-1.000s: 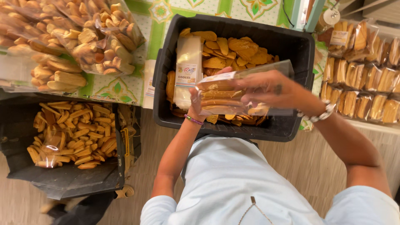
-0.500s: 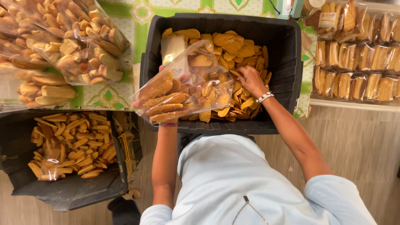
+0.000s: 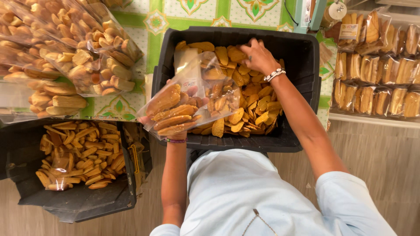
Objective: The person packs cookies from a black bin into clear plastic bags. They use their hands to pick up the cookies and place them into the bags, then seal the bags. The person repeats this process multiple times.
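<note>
My left hand holds a clear plastic bag partly filled with golden rusk slices, tilted over the near left corner of a black crate. The hand is mostly hidden under the bag. My right hand reaches into the far side of the crate and rests its fingers on the loose slices heaped inside. A beaded bracelet circles that wrist.
Filled clear bags of rusks are piled on the green patterned tablecloth at left. A second black crate with slices stands lower left. Packed bags line a shelf at right. Wooden floor lies below.
My right hand has left the bag and moved to the far side of the crate, onto the loose slices. The bag has swung left in my left hand.
</note>
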